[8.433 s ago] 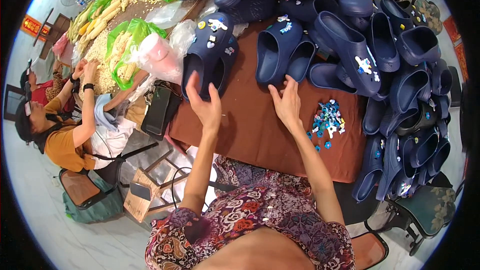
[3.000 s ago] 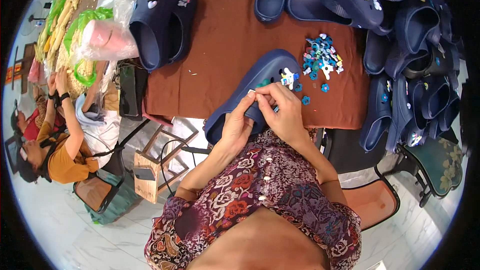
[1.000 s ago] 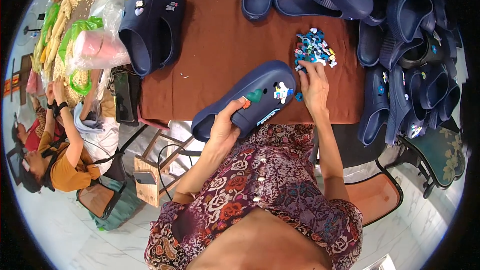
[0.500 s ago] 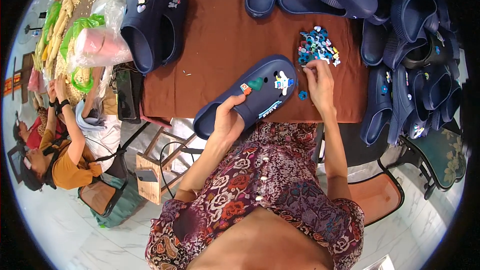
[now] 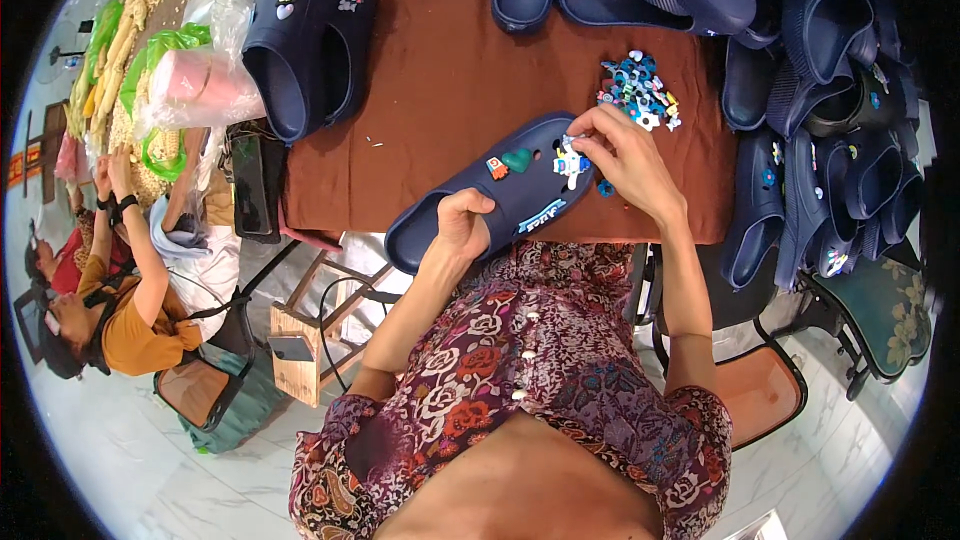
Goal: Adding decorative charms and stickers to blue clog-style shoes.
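A navy clog point(image 5: 430, 215) is tilted over the table's near edge, its toe pointing to the far right. My left hand point(image 5: 462, 228) grips it by the side, thumb on top. On its upper sit a green heart charm point(image 5: 517, 160), an orange-and-white charm point(image 5: 496, 169), a white character charm point(image 5: 571, 166) and a blue lettered charm point(image 5: 541, 215). My right hand point(image 5: 630, 162) pinches a small pale shoe charm at the toe, mostly hidden by the fingertips. Beside that hand lies a loose blue charm point(image 5: 605, 188). Farther off is a pile of mixed charms point(image 5: 640, 90).
Decorated navy clogs point(image 5: 290, 40) stand at the far left of the brown-covered table point(image 5: 430, 80). Several more clogs point(image 5: 800, 70) crowd the right and far side. A black phone point(image 5: 257, 185) lies at the left edge. Another person point(image 5: 140, 315) works at the left.
My right hand has moved from the charm pile leftward onto the clog's toe, carrying a small pale charm. My left thumb has shifted slightly; the clog stays nearly in place.
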Demonstrator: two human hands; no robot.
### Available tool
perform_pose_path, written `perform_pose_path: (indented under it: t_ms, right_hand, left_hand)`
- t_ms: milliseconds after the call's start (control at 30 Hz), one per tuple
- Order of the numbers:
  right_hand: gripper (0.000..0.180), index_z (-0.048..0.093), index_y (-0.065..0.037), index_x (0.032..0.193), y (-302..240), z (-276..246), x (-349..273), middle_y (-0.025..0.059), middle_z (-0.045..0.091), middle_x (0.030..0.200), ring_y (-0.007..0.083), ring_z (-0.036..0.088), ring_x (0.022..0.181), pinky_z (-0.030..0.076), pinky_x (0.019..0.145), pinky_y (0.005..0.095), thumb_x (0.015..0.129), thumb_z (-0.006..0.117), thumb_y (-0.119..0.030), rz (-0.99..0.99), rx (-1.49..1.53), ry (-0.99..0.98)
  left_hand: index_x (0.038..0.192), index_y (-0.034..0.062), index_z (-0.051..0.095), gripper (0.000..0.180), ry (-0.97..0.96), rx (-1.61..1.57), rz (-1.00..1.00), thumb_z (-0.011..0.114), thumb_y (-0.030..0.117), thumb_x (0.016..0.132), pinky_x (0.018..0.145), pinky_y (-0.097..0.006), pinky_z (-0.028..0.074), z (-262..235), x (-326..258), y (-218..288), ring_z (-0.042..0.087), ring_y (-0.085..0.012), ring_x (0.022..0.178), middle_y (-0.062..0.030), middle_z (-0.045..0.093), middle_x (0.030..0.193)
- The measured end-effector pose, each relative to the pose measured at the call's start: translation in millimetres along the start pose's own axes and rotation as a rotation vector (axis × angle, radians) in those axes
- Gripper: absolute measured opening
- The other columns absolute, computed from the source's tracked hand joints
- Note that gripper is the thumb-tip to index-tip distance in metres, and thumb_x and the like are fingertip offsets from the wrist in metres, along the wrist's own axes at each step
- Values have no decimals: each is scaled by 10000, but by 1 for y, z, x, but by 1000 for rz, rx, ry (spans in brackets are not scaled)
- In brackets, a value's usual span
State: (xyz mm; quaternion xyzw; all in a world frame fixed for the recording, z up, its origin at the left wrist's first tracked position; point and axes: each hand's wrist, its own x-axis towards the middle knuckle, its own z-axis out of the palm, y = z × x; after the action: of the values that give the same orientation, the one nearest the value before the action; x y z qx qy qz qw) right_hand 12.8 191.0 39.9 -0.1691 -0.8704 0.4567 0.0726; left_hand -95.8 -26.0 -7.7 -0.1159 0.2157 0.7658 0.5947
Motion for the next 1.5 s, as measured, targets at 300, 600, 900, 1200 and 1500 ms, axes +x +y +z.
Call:
perform_pose_path:
  t_ms: [300,600,900,1200,1500]
  right_hand:
    - [115,647,-32,948,-10,1,6,102,603,893,285,623,828,472,714,381,877,630,-122,-81,5,-53]
    - [122,645,-32,907,-18,11,12,99,618,887,293,620,829,470,710,392,843,653,-135,-157,-15,-119]
    - [119,681,-20,893,-21,16,23,104,623,874,305,613,873,482,753,411,796,683,-88,-323,-74,-181]
    - [154,600,-25,910,-33,11,31,101,582,868,303,600,873,465,764,414,777,677,-42,-247,-187,-257]
    - [141,582,-50,855,-34,15,35,94,605,830,305,618,843,463,718,428,754,679,-55,-137,-299,-276]
  left_hand:
    - [1321,-104,473,751,-15,39,34,541,46,588,1101,-445,400,0,-3,-3,541,-344,1235,-226,558,1321]
    - [1257,-89,521,614,60,70,56,531,9,652,1074,-430,429,-21,-8,-10,578,-317,1182,-197,601,1257]
    - [1278,-106,483,669,124,161,82,523,54,630,1068,-478,429,-14,-11,-11,579,-357,1169,-223,594,1250]
    - [1215,-124,532,587,139,177,70,516,30,649,1062,-460,433,-23,-13,-13,595,-327,1143,-199,624,1211]
    - [1073,-113,611,418,124,109,68,521,-1,680,1047,-433,441,-23,-14,-19,614,-294,1093,-183,660,1118]
